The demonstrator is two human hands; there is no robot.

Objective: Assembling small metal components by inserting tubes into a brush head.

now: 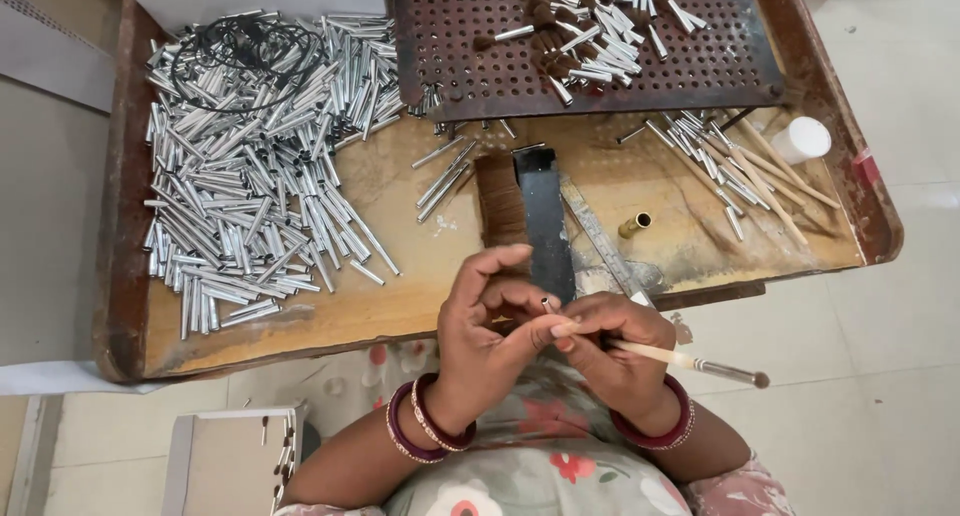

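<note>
My left hand and my right hand meet close to my body, just below the table's front edge. Between the fingertips of both hands stands a small silver metal tube, end up. My right hand also grips a thin wooden brush handle with a metal ferrule and a dark tip, pointing right. A strip of brown bristle hair lies on the table beside a black flat bar, just beyond my hands.
A large heap of silver tubes covers the table's left. A rusty perforated tray at the back holds filled tubes. Wooden sticks and tubes, a white lid, a brass ferrule and a steel ruler lie right.
</note>
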